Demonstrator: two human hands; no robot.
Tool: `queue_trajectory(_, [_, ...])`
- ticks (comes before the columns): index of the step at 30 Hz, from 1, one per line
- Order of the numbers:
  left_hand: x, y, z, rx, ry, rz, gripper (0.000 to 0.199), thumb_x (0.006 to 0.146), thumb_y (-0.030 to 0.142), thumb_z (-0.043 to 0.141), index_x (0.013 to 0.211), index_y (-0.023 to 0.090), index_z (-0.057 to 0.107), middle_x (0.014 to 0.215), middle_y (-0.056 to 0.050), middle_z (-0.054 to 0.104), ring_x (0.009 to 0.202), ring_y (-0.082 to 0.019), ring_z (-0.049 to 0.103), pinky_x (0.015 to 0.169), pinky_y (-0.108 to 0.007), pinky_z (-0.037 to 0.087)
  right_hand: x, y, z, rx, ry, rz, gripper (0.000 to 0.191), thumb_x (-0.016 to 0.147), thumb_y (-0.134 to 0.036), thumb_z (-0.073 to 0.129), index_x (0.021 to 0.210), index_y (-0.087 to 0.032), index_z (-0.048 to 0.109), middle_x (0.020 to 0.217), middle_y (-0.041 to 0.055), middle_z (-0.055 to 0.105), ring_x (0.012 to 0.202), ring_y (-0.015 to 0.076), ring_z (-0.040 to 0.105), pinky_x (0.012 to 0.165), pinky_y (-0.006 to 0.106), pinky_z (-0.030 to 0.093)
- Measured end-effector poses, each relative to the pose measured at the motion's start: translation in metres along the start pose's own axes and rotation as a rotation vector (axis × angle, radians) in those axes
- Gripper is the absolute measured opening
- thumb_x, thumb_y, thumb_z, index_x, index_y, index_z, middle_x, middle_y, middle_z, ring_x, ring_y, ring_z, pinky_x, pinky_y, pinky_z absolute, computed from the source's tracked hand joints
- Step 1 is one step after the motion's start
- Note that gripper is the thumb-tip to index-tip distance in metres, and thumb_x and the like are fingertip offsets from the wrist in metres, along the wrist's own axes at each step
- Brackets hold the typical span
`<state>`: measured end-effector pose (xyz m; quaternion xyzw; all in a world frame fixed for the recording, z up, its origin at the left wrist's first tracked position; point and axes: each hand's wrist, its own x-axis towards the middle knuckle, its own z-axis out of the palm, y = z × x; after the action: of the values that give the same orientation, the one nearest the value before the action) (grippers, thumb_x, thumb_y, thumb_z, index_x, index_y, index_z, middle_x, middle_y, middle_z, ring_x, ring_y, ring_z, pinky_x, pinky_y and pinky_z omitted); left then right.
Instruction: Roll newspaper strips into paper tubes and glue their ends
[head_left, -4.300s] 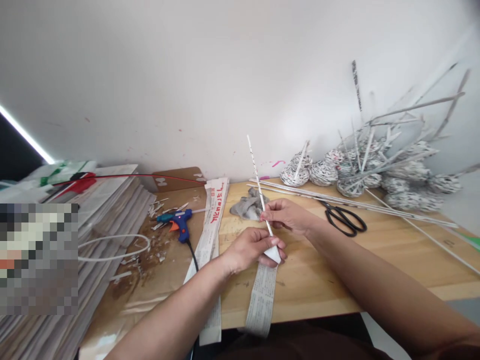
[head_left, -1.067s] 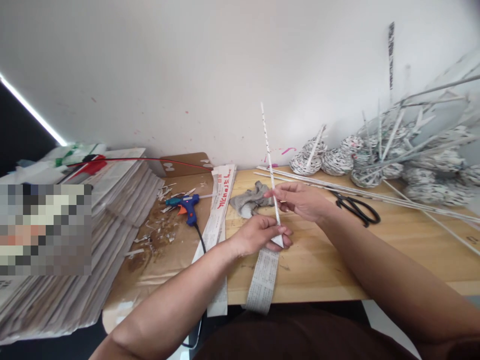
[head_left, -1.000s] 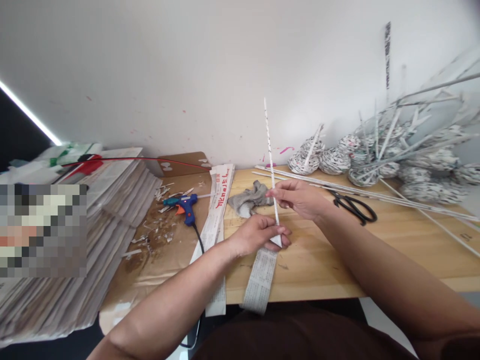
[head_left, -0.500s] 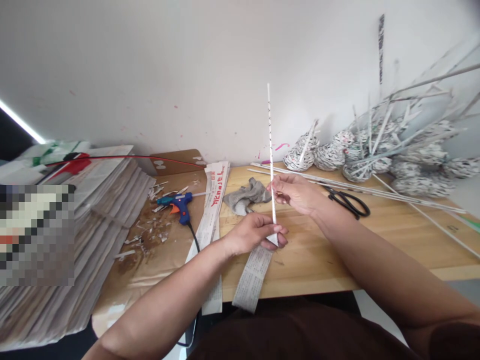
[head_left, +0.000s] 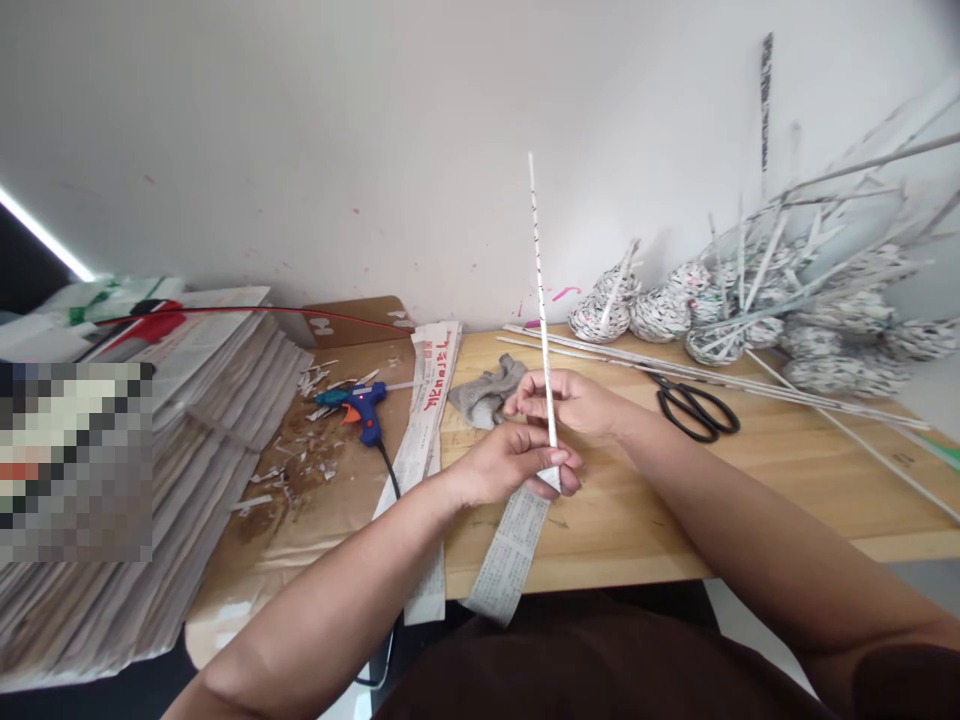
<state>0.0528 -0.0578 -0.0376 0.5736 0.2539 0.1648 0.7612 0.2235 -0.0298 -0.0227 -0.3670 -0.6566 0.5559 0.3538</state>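
Observation:
A thin tube rolled from newspaper (head_left: 539,280) stands nearly upright before me, leaning slightly left at its tip. My left hand (head_left: 521,465) pinches its lower end, thumb on the front. From that end a flat, unrolled newspaper strip (head_left: 510,555) hangs down past the table's front edge. Just above, my right hand (head_left: 574,402) is at the tube from behind, its fingers curled and reaching past it to the left. A crumpled grey cloth (head_left: 480,392) lies behind my hands.
At left are a blue hot glue gun (head_left: 367,412), paper scraps, a tall newspaper stack (head_left: 225,400) and cut newspaper strips (head_left: 424,460). Black scissors (head_left: 696,410), long paper tubes (head_left: 750,382) and woven paper forms (head_left: 660,313) with sticks poking up occupy the right, near the wall.
My right hand has slid left and slightly down, its fingers now farther past the tube. The tube's tip has tilted slightly left. My left hand keeps its grip.

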Motion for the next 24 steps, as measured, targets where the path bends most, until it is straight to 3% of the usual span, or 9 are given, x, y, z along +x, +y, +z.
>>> queue_trajectory(3, [-0.003, 0.002, 0.001, 0.018, -0.077, 0.019, 0.039, 0.082, 0.045, 0.065, 0.104, 0.013, 0.069, 0.089, -0.011, 0.072, 0.084, -0.018, 0.068, 0.075, -0.032, 0.055, 0.005, 0.005, -0.006, -0.077, 0.274, 0.016, 0.032, 0.074, -0.046, 0.072, 0.078, -0.018, 0.058, 0.066, 0.0001, 0.061, 0.058, 0.0125, 0.056, 0.055, 0.026, 0.044])
queue_trajectory(6, [-0.005, 0.001, 0.003, 0.036, -0.166, 0.008, 0.039, 0.083, 0.045, 0.064, 0.106, 0.014, 0.069, 0.092, -0.011, 0.072, 0.085, -0.018, 0.068, 0.078, -0.032, 0.055, 0.009, 0.008, -0.014, -0.115, 0.440, -0.046, 0.036, 0.069, -0.048, 0.075, 0.083, -0.018, 0.060, 0.063, -0.0019, 0.056, 0.054, 0.0117, 0.051, 0.054, 0.026, 0.043])
queue_trajectory(10, [-0.006, -0.002, 0.005, 0.050, -0.238, -0.025, 0.038, 0.083, 0.044, 0.063, 0.106, 0.015, 0.070, 0.094, -0.011, 0.072, 0.089, -0.018, 0.068, 0.079, -0.031, 0.054, 0.010, 0.018, -0.018, -0.307, 0.282, -0.074, 0.048, 0.066, -0.047, 0.078, 0.102, -0.018, 0.067, 0.070, -0.0020, 0.055, 0.060, 0.0117, 0.049, 0.060, 0.027, 0.041])
queue_trajectory(14, [-0.005, -0.003, 0.003, 0.072, -0.277, -0.026, 0.038, 0.084, 0.045, 0.062, 0.107, 0.015, 0.069, 0.094, -0.010, 0.071, 0.090, -0.018, 0.067, 0.078, -0.030, 0.054, 0.010, 0.031, -0.015, -0.575, 0.130, -0.118, 0.057, 0.061, -0.049, 0.081, 0.108, -0.018, 0.071, 0.068, -0.0024, 0.050, 0.060, 0.0116, 0.043, 0.059, 0.026, 0.036])
queue_trajectory(19, [-0.005, -0.002, 0.003, 0.095, -0.298, -0.053, 0.040, 0.083, 0.047, 0.062, 0.107, 0.016, 0.069, 0.094, -0.010, 0.071, 0.091, -0.018, 0.067, 0.078, -0.029, 0.053, 0.011, 0.031, -0.014, -0.662, 0.083, -0.178, 0.033, 0.078, -0.044, 0.069, 0.098, -0.018, 0.073, 0.068, 0.0001, 0.054, 0.063, 0.0135, 0.048, 0.061, 0.027, 0.037])
queue_trajectory(24, [-0.005, -0.002, 0.004, 0.101, -0.309, -0.058, 0.040, 0.083, 0.048, 0.063, 0.106, 0.016, 0.070, 0.091, -0.009, 0.071, 0.089, -0.017, 0.067, 0.076, -0.028, 0.053, 0.013, 0.035, -0.005, -0.870, 0.035, -0.338, 0.026, 0.078, -0.034, 0.070, 0.099, -0.021, 0.071, 0.086, 0.0059, 0.065, 0.084, 0.0213, 0.056, 0.083, 0.036, 0.039])
